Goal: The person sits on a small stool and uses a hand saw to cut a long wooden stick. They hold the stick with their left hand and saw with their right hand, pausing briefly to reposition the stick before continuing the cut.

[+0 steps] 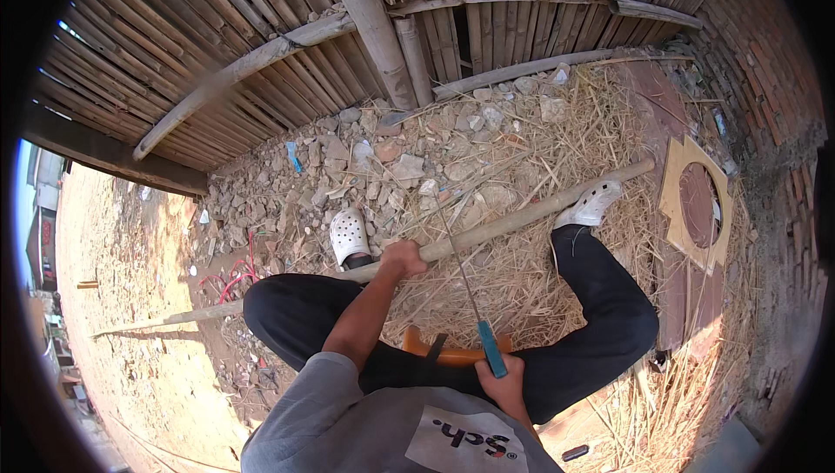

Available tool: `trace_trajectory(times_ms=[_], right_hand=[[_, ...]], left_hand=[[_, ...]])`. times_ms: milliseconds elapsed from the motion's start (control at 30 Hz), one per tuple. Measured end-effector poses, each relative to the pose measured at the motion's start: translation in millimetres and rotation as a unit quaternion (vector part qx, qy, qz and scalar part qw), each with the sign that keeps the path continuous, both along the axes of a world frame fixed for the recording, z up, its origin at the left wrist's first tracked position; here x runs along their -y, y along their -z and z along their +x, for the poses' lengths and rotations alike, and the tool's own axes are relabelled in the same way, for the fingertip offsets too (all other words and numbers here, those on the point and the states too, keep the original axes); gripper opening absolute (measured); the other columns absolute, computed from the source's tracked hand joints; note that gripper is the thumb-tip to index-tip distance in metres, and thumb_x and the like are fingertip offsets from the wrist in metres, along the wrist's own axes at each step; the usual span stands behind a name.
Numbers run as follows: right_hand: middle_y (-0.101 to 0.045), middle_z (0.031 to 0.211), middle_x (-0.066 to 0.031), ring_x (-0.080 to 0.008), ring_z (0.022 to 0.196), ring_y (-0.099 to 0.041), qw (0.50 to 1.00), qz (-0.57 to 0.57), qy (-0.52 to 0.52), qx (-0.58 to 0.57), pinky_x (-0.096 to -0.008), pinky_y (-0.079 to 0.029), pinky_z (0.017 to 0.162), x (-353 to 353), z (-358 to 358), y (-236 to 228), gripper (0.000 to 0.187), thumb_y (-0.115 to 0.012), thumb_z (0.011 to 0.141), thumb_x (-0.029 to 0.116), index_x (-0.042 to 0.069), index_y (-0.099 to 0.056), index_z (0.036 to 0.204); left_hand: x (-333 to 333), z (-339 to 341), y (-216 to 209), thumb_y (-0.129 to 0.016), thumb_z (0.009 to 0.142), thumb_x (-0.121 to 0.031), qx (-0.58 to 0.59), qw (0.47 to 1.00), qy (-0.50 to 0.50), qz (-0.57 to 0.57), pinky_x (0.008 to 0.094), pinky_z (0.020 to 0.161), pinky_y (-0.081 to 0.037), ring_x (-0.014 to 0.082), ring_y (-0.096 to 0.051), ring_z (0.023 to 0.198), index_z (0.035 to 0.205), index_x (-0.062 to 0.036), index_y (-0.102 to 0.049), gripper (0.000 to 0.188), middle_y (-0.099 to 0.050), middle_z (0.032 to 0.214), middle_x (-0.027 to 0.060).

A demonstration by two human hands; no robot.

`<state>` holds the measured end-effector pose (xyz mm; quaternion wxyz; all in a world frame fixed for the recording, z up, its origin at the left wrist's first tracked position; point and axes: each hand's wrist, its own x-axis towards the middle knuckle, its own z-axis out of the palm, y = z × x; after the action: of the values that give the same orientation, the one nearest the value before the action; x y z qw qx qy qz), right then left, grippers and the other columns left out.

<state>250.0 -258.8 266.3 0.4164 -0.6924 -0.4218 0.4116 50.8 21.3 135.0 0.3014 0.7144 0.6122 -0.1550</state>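
Note:
A long bamboo pole (513,223) lies slantwise before me, from the ground at left, past my bent left knee, to my right shoe. My left hand (403,259) is closed around it near the middle. My right hand (503,379) grips the teal handle of a hand saw (490,347) close to my lap. Its long, narrow blade points away from me and crosses the pole to the right of my left hand. The blade appears nearly edge-on, so its teeth cannot be made out. Whether it bites into the pole is unclear.
A bamboo-slat wall (374,29) stands ahead, with rubble (383,160) at its foot. Straw (565,138) covers the ground rightward. A board with a round hole (671,190) lies near the brick wall (765,56). An orange object (461,356) shows between my legs; red cord (245,269) lies left.

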Motion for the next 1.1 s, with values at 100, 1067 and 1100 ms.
trace_trajectory(times_ms=[100,1067,1100], right_hand=[[-0.043,0.049,-0.001,-0.0056,0.049,-0.042,0.999,-0.023,-0.009,0.028,-0.031,-0.037,0.045,5,7,-5,0.028,-0.066,0.075,0.011,0.0,-0.049,0.056],[-0.052,0.054,-0.0019,-0.0058,0.052,-0.05,0.999,-0.023,-0.02,0.022,-0.0275,-0.042,0.05,-22,3,106,0.017,-0.066,0.075,0.009,-0.001,-0.057,0.065],[-0.052,0.054,-0.0016,-0.0056,0.052,-0.05,1.0,0.007,-0.007,0.004,-0.0275,-0.042,0.05,-14,5,108,0.017,-0.067,0.075,0.009,-0.001,-0.057,0.065]], left_hand=[[1,6,-8,-0.062,0.065,-0.027,-0.032,0.998,0.007,-0.052,0.0403,0.088,-0.053,0.0315,-0.066,0.103,0.107,-0.0052,-0.07,0.048,-0.069,0.109,0.0184],[14,5,83,-0.063,0.067,-0.033,0.0,0.996,0.008,-0.086,0.041,0.09,-0.052,0.0334,-0.066,0.103,0.106,-0.0039,-0.07,0.049,-0.067,0.11,0.0214],[20,3,85,-0.063,0.067,-0.034,0.0,0.995,0.012,-0.098,0.0412,0.09,-0.052,0.0334,-0.066,0.103,0.106,-0.0039,-0.07,0.049,-0.067,0.11,0.0213]])
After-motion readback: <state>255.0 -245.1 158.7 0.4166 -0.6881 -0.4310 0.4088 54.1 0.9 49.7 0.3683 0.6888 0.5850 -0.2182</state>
